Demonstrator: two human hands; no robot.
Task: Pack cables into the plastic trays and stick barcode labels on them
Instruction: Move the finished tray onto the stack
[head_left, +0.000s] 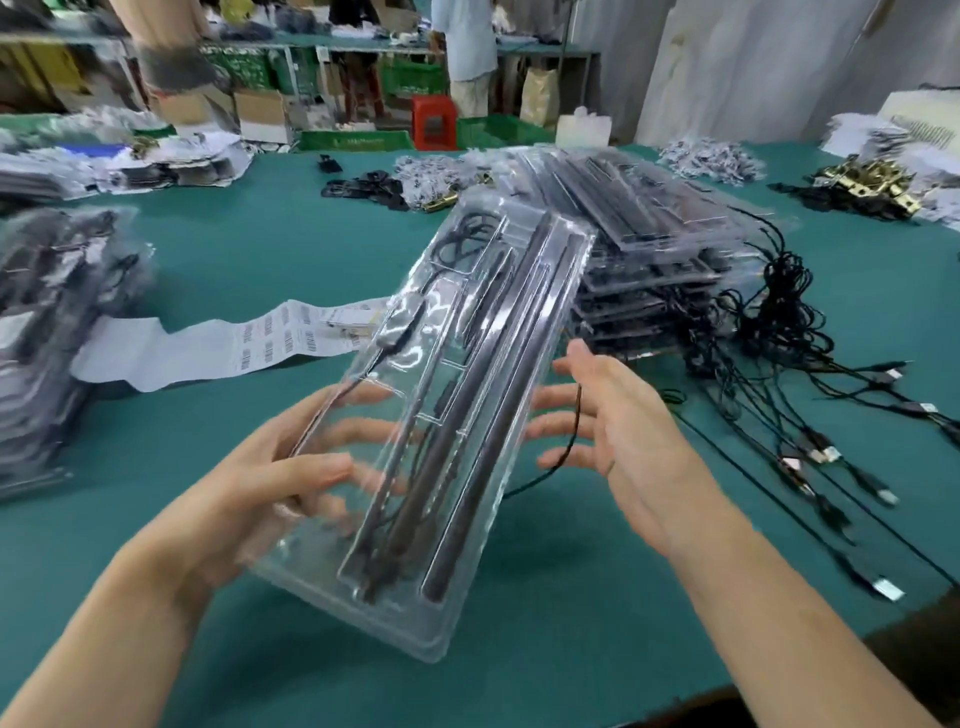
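Flanking one tray (470, 395): left hand (260, 488), right hand (626, 431).

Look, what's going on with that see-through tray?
A person is packing cables. The left hand grips a clear plastic tray holding black strips, tilted over the green table. The right hand is open beside it, a thin black cable crossing its fingers. Behind are a stack of trays, loose cables and a strip of barcode labels.
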